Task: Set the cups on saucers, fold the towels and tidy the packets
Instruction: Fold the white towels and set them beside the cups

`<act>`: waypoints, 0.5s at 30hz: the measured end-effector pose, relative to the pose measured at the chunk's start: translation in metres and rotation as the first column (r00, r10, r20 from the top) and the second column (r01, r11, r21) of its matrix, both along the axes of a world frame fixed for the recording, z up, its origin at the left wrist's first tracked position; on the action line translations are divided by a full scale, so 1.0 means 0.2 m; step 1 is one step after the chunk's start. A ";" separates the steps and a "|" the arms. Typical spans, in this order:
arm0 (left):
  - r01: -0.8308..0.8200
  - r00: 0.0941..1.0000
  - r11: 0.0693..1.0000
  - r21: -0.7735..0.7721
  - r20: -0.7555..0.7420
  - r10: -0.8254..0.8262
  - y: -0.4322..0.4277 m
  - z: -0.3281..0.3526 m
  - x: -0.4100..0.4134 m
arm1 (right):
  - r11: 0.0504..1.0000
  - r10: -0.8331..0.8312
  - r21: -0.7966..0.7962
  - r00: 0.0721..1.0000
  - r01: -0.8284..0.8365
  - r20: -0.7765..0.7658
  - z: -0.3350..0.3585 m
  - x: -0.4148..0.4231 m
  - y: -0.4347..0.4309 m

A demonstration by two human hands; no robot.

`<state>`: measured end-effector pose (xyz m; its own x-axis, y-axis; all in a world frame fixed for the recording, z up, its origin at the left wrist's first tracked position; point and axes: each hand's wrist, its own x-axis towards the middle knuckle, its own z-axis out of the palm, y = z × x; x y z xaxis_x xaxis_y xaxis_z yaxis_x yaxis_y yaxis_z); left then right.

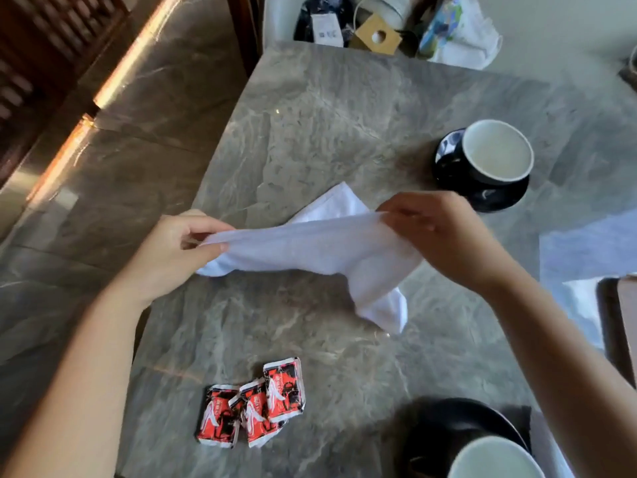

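Note:
A white towel (320,248) hangs stretched between my two hands above the grey marble table (310,115). My left hand (179,250) pinches its left corner and my right hand (444,232) pinches its right corner; a loose end droops toward the tabletop. Three red packets (253,408) lie overlapping near the front edge. A black cup with a white inside (496,153) stands on a black saucer (499,198) at the far right. Another such cup (496,458) sits on a black saucer (462,419) at the bottom right, partly behind my right forearm.
A white chair at the far side holds bags, a cardboard piece (377,36) and a white cloth (462,36). A pale sheet (586,250) lies at the right edge beside a dark tray (617,332). The table's left edge drops to a glossy marble floor (103,167).

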<state>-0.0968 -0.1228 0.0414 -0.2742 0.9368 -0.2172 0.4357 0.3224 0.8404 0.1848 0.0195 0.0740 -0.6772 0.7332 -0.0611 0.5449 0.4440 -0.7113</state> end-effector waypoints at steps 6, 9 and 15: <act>-0.346 0.938 0.929 0.131 0.057 0.342 -0.02 -0.04 0.03 | 0.866 -0.189 -0.497 0.880 -0.060 -0.435 0.09 0.03 0.18; -0.497 0.792 0.865 0.075 0.446 0.417 -0.05 -0.05 0.06 | 0.714 -0.369 -0.699 0.828 -0.039 -0.423 0.06 0.09 0.24; -0.676 0.534 0.730 -0.103 0.615 0.581 0.01 -0.10 0.11 | 0.752 -0.480 -0.615 0.835 0.235 -0.268 -0.09 0.12 0.21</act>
<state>-0.0756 -0.1204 0.0218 -0.6695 0.6025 -0.4345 -0.4123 0.1851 0.8920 0.2088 0.0615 0.0569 -0.4236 0.8492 -0.3152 0.2065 -0.2483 -0.9464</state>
